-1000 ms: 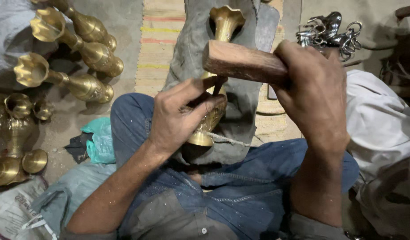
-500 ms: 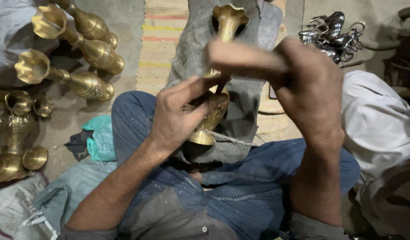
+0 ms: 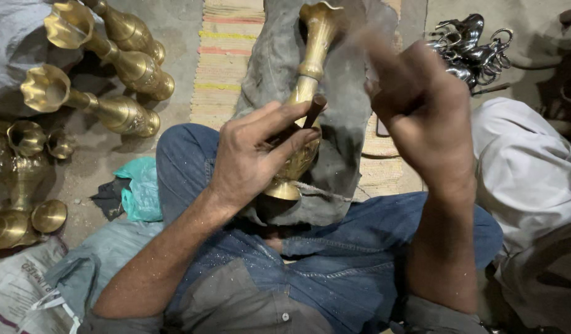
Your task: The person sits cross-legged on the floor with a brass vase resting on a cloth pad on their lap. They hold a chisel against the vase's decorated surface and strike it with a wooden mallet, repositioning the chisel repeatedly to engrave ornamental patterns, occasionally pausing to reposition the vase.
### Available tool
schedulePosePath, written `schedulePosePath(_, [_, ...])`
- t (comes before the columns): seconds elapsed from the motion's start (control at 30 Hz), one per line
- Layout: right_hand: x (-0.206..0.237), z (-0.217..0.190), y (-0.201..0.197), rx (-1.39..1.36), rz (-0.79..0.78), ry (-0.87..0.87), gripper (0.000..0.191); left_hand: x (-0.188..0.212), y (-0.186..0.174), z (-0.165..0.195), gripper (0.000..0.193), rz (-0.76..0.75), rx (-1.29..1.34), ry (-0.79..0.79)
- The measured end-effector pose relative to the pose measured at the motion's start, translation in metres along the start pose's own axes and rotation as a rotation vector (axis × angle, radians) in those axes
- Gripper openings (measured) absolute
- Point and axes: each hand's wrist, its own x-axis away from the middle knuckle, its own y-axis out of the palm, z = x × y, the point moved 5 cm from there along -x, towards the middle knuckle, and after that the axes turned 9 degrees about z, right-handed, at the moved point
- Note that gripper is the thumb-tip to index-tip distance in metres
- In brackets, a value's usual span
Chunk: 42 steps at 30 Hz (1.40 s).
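fingers of the left hand [image 3: 251, 158] pinch a thin tool [image 3: 313, 110] against the brass vase [image 3: 307, 93]. right hand [image 3: 424, 108], raised and blurred, is fisted; its contents cannot be told.

View: one camera, worn on the person's head.
Facing: steeply down over the lap and crossed legs in jeans [image 3: 335, 260].
Nearness: close; the left hand [image 3: 254, 158] and right hand [image 3: 421, 105] fill the middle.
Beyond the fingers: a brass vase [image 3: 310, 68] on grey cloth [image 3: 353, 124], striped mat [image 3: 226, 55] past it.
Left edge: more brass vases [image 3: 112, 80] on the floor.
Right edge: white cloth [image 3: 527, 167].
Shared ground: none, a single view.
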Motion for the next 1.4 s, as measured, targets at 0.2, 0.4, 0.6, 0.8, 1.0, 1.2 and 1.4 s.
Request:
schedulePosePath(0.2, [0.003, -0.015, -0.003, 0.137, -0.013, -0.255, 0.024, 0.003, 0.001, -0.004, 0.033, -0.019, 0.004, -0.020])
schedulePosePath(0.4, [0.003, -0.016, 0.000, 0.468, 0.075, -0.417, 0.024, 0.000, -0.001, -0.003, 0.034, -0.014, -0.033, 0.047])
schedulePosePath(0.6, [0.007, -0.011, -0.001, 0.529, 0.059, -0.453, 0.026, 0.000, 0.001, -0.002, 0.037, -0.025, 0.001, 0.031])
schedulePosePath(0.8, [0.007, -0.008, 0.003, 0.583, 0.078, -0.486, 0.024, -0.001, -0.001, -0.004, 0.037, -0.046, 0.018, 0.011])
schedulePosePath(1.0, [0.009, 0.000, 0.001, 0.605, 0.057, -0.492, 0.024, 0.002, 0.002, -0.007, 0.036, -0.055, 0.054, 0.044])
schedulePosePath(1.2, [0.010, 0.010, 0.006, 0.632, 0.014, -0.455, 0.020, -0.001, 0.000, -0.009, 0.031, -0.080, 0.030, 0.032])
schedulePosePath(1.4, [0.008, 0.008, 0.006, 0.590, -0.027, -0.401, 0.022, -0.001, -0.002, -0.004, 0.033, -0.066, 0.062, 0.036])
